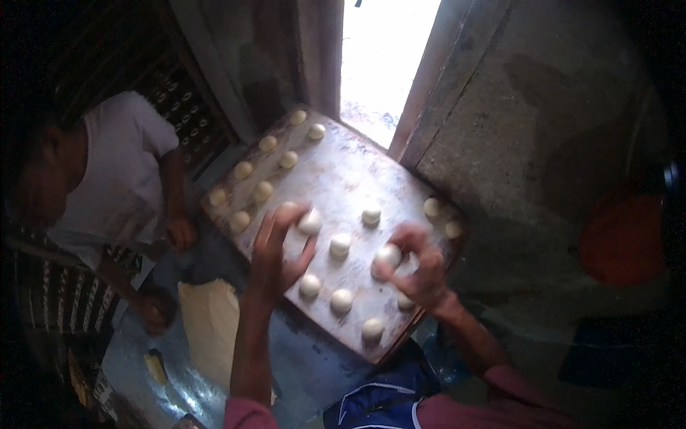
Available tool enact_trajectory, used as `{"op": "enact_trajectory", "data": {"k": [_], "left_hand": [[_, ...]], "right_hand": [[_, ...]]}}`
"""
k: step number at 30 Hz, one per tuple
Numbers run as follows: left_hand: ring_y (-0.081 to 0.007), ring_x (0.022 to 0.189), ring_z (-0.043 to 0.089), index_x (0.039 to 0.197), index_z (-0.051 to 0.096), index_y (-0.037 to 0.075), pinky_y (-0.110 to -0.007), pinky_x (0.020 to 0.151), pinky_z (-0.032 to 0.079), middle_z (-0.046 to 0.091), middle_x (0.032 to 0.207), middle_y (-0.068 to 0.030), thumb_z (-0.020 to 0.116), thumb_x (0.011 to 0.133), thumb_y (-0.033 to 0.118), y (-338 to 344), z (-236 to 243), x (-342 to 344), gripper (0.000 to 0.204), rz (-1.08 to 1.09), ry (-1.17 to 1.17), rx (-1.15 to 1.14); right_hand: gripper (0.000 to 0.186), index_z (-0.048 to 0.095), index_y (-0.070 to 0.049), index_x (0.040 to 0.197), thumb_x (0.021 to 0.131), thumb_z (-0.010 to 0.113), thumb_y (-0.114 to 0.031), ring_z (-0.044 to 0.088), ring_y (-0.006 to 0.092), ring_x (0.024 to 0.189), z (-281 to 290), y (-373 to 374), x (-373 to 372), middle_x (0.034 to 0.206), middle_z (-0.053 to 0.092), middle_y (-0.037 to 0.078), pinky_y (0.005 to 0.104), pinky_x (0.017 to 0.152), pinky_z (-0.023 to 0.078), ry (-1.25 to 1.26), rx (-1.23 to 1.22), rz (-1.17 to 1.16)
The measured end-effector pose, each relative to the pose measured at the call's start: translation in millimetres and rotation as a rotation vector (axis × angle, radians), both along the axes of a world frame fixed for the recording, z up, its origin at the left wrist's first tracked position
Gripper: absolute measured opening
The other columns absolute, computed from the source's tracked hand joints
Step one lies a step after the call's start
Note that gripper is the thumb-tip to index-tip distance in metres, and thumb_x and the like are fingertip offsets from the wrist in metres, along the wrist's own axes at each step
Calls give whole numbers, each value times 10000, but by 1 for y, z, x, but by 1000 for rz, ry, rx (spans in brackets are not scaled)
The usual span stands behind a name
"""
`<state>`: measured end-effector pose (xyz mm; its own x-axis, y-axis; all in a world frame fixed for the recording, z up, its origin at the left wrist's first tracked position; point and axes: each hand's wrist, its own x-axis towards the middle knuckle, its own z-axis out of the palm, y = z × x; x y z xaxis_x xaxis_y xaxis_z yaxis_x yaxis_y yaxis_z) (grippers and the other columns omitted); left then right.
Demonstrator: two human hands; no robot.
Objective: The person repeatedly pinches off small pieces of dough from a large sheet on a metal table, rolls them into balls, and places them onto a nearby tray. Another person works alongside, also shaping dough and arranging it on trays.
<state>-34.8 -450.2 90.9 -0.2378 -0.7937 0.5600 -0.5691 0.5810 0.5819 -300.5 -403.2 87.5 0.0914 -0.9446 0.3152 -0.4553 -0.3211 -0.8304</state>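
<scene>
White ball (387,254) partly covered by right hand (423,273) (fingers (410,233) blurred, grip unclear).

"Which surfaces carry things?"

"A worn, greyish rectangular board (343,171): smooth off-white dough balls (340,245) stand between the left fingers (266,230) and the right fingers (411,236), and others beyond and nearer than both."

"Any other?"

"A shiny blue-grey table (300,354): left of the left fingers lie a flat, tan sheet (207,322) and a small yellowish piece (155,368)."

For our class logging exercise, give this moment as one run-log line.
left hand: around pale ball; right hand: holding another ball; tray: more pale balls; co-worker: at left
</scene>
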Motion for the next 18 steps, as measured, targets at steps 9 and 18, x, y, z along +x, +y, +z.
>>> {"op": "enact_trajectory", "data": {"k": [9, 18], "left_hand": [[-368, 1327, 487, 1550, 302, 139, -478, 1089, 386, 553, 1386, -164, 741, 740, 107, -209, -112, -128, 922, 112, -405, 229], [-337, 1360, 459, 1459, 423, 23, -444, 1123, 359, 494, 1456, -157, 687, 842, 39, 93, -52, -15, 671, 587, 87, 480]], "right_hand": [[924, 391, -31, 1477, 758, 895, -319, 571, 389, 1204, -102, -141, -75, 1270, 596, 214, 486, 1057, 434, 455, 4, -277], [483, 633, -90, 1312, 845, 753, -123, 536, 302, 1278, -81, -55, -78, 1257, 652, 95, 438, 1086, 396, 607, -21, 362]]}}
